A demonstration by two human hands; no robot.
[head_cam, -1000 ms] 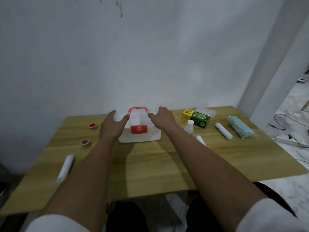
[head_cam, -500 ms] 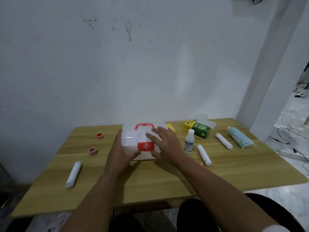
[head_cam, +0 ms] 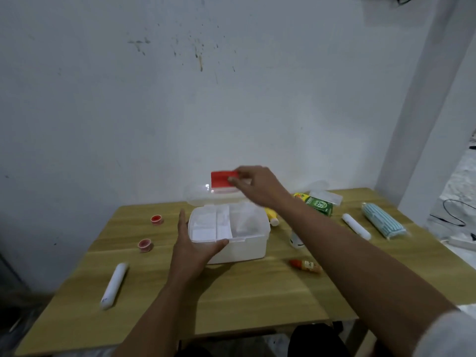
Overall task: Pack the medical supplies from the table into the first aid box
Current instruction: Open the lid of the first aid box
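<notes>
The white first aid box [head_cam: 247, 247] stands open in the middle of the table, its divided inner tray showing. My left hand [head_cam: 192, 247] grips the box's front left corner. My right hand [head_cam: 255, 185] holds the raised clear lid [head_cam: 198, 193] by its red latch [head_cam: 221, 181], tilted back toward the wall. Supplies lie around: two white rolls [head_cam: 114, 284] [head_cam: 356, 225], two red-capped pots [head_cam: 157, 219] [head_cam: 145, 245], a small orange bottle [head_cam: 306, 265], a green-yellow carton [head_cam: 318, 205], a pack of blue masks [head_cam: 382, 224], a yellow tube [head_cam: 271, 215].
The wooden table [head_cam: 244, 300] stands against a white wall. A white bottle [head_cam: 295, 240] is partly hidden behind my right forearm. A clear packet [head_cam: 325, 197] lies behind the carton. Cables lie on the floor at right [head_cam: 453, 215].
The box was shut with both hands on it; now its lid is swung up and back by my right hand, and my left hand has shifted to the front left corner.
</notes>
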